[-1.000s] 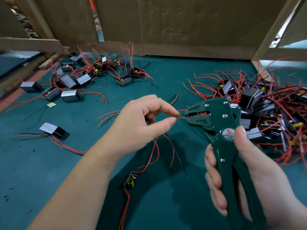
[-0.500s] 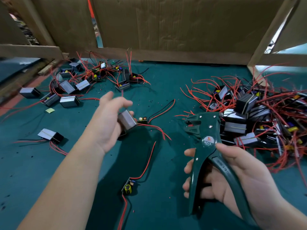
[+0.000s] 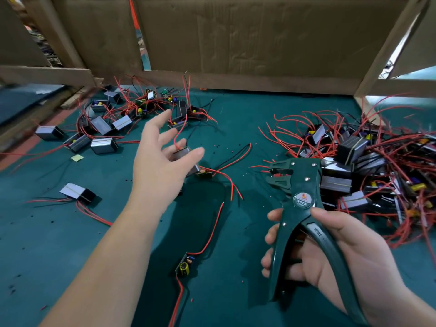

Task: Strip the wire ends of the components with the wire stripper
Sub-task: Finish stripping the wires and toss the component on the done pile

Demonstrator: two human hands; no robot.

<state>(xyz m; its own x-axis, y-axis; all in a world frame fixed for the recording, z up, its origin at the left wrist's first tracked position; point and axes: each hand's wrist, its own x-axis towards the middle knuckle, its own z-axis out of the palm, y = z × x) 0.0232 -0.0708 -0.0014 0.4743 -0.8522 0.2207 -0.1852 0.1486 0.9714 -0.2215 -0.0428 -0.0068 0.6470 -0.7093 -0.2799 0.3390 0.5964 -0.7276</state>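
Head view: two bare forearms reach out over a green worktop [image 3: 236, 119], which is walled at the back with brown cardboard [image 3: 259, 38].
Left hand [image 3: 160, 159]: stretched forward at centre left, with the fingers straight and spread wide; it is blurred.
Grey component [image 3: 186, 156]: a small boxy part just past the left palm, between the thumb and the fingers. The blur hides whether any finger touches it. A red wire [image 3: 179, 133] curls up from it, and more red leads trail off to its right.
Right hand [image 3: 361, 251]: low on the right, with the fingers curled round one handle of the wire stripper and the thumb laid over the other.
Wire stripper [image 3: 304, 185]: dark green, with a round label near the pivot. The head points up and to the left, the jaws stand apart and the handles are spread.
Heap of components [image 3: 349, 149]: on the worktop just right of the stripper head, a tangle of grey boxes with many red wires.
Group of components [image 3: 103, 128]: far left, near the cardboard, looser and also trailing red and black wires.
Single component [image 3: 77, 192]: lies alone left of the left forearm, its wires running along the worktop.
Bare circuit board [image 3: 185, 265]: between the forearms, with a yellow part on it and red wires running off both ends.
Yellow slip [image 3: 77, 157]: flat on the worktop, below the far-left group.
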